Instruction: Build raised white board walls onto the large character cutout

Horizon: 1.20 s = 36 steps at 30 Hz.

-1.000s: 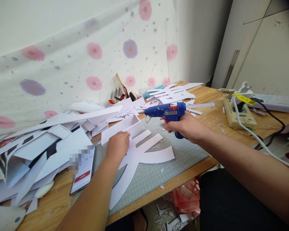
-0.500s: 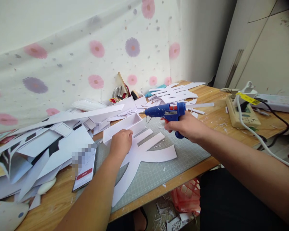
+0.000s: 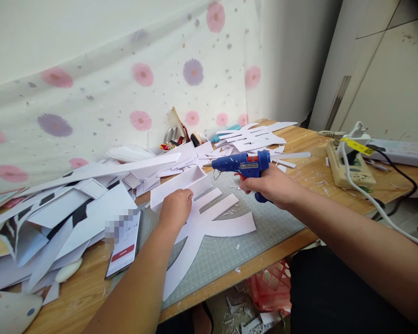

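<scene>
My right hand [image 3: 266, 183] is wrapped round the handle of a blue glue gun [image 3: 238, 163], whose nozzle points left, near the far right corner of a white open box piece [image 3: 174, 185]. A clear glue stick sticks out of its back. With its fingers closed, my left hand [image 3: 177, 206] rests at the near side of the box piece; what its fingertips pinch is hidden. Beneath and beside that hand, a flat white cut-out with curved arms [image 3: 212, 222] lies on the grey-green cutting mat [image 3: 264, 232].
White sheets and strips [image 3: 104, 204] pile up at the left, beside a phone [image 3: 125, 246]. More cut pieces [image 3: 254, 137] lie at the back. A power strip [image 3: 350, 167] with cables sits at the right. Below the table edge is a red basket [image 3: 270, 285].
The view has shifted very slightly. Both hands, the glue gun and the box piece hold nearly the same places.
</scene>
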Motion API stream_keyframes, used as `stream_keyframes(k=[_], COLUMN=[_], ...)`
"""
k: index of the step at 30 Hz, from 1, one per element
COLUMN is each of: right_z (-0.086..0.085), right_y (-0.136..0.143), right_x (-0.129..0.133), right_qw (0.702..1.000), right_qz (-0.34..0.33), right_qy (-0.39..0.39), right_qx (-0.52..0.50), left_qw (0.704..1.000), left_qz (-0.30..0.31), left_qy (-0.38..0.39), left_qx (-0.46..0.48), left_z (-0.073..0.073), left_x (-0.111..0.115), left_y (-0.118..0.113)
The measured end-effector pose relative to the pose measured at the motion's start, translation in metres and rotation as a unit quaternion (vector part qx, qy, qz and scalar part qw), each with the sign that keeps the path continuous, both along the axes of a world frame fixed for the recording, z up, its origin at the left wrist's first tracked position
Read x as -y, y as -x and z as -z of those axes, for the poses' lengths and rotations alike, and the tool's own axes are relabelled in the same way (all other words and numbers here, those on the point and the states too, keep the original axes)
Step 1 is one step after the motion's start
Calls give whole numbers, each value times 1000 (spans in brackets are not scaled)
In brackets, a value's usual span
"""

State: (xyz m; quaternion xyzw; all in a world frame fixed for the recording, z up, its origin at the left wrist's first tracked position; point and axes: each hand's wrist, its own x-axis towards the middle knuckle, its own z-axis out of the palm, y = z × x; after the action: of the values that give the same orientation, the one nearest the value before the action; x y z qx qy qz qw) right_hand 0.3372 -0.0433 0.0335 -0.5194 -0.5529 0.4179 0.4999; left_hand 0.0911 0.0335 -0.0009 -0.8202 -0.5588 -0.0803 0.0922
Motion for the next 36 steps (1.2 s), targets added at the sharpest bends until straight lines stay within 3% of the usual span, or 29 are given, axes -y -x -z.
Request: stream_keyframes(k=[4, 7, 11, 25, 36], right_z=[-1, 0, 1, 1, -3], right_y=[-2, -4, -4, -3, -2], right_x=[1, 1, 2, 2, 4], right_qw=[1000, 1000, 1000, 1000, 1000], right_qz=[4, 4, 5, 10, -1], right_qy=[5, 11, 19, 26, 7], right_qx=[0, -3, 2, 4, -1], left_qw=[993, 990, 993, 981, 978], left_qz=[-30, 12, 45, 134, 138], left_qy=[-41, -77, -77, -61, -78], left_qx=[109, 114, 74, 125, 133], left_z=[-17, -22, -16, 0, 1], left_x=[1, -2, -7, -15, -15], left_y=[16, 26, 28, 23, 20])
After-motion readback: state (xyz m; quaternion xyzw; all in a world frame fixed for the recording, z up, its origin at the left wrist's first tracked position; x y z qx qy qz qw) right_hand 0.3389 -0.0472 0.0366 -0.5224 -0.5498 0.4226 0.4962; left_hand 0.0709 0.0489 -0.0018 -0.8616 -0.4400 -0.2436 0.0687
